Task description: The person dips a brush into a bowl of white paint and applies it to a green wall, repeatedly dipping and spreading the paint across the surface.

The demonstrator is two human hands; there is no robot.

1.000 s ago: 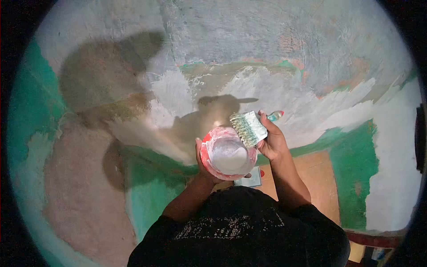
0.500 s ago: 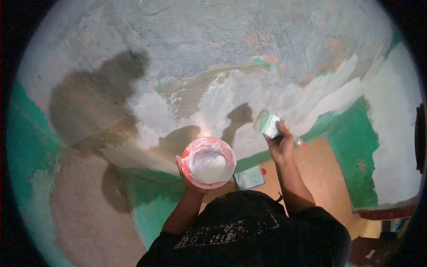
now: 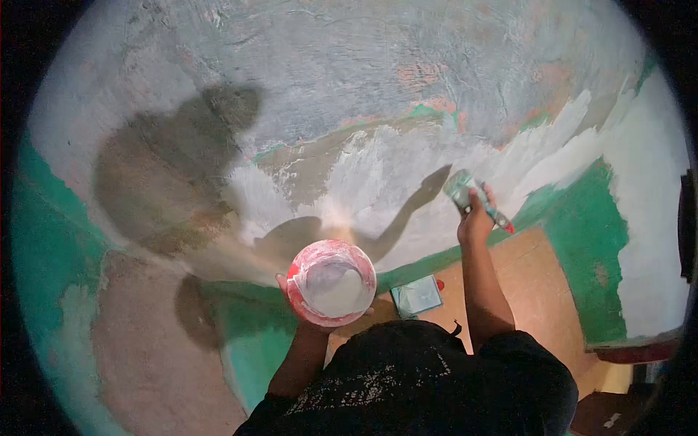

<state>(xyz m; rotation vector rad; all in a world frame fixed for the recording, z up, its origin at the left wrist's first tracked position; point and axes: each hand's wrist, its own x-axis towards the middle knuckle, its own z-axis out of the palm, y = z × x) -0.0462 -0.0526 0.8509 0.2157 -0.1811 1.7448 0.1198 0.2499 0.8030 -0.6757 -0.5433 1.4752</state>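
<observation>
My left hand [image 3: 298,301] cups a red bucket [image 3: 297,272] from below and the side, its inner wall smeared with white paint [image 3: 342,293] that lies in the bottom. In my right hand [image 3: 476,214] is a wide paintbrush [image 3: 460,187], its bristles coated in pale paint and pointing up and left. The brush handle comes out behind the fingers and ends in a red tip. The bristles are close to the wall [image 3: 414,156], which is patched with fresh white, grey, bare plaster and green.
On the tan floor [image 3: 523,283] lies a pale blue rectangular box [image 3: 416,296], with a small red thing beside it. Green lower wall [image 3: 582,218] shows at the right. Dark brown furniture [image 3: 611,410] stands at the lower right.
My right hand has moved right with the brush, now nearer the wall, and the brush has turned. My left hand and the bucket sit slightly lower and further left.
</observation>
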